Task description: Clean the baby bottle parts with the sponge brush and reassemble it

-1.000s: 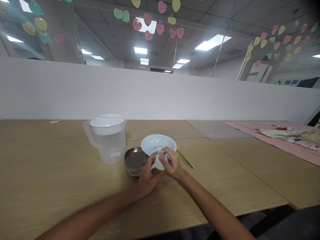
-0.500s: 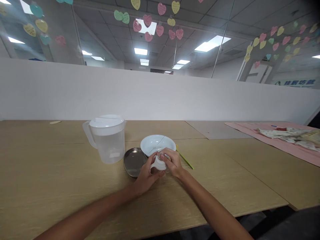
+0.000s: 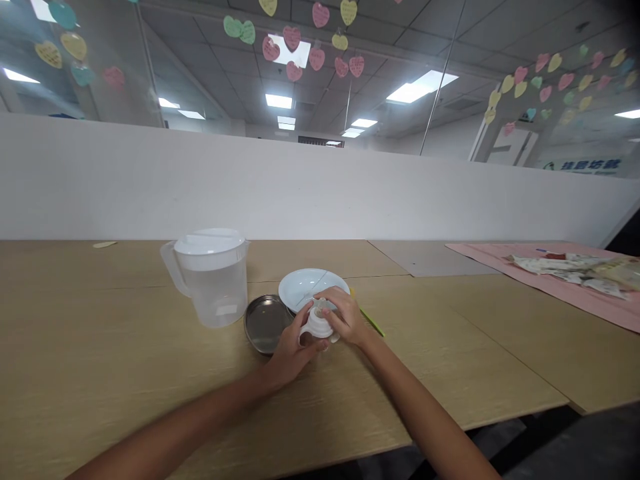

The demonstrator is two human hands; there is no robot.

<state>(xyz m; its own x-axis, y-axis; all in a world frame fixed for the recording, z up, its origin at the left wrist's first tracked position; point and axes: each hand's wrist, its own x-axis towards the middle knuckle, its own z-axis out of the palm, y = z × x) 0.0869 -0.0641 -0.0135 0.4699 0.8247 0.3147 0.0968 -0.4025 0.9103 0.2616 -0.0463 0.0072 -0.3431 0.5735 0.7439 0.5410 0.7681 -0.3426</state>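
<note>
Held a small white piece (image 3: 320,327) between the left hand (image 3: 291,348) and the right hand (image 3: 349,321), just in front of the white bowl (image 3: 290,287). Looked light, hard and smooth, likely plastic, so maybe a bit slippery but not easy to break. Seemed best to grab by the wide sides, not the clear top (image 3: 320,311). Curled left fingers partway around one side. Pinched near the top with right fingers. Could not tell how tightly.

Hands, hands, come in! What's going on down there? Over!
Left hand holding white piece. Right hand fingers at its top. Bowl just beyond, dish close by left hand. Over.
</note>
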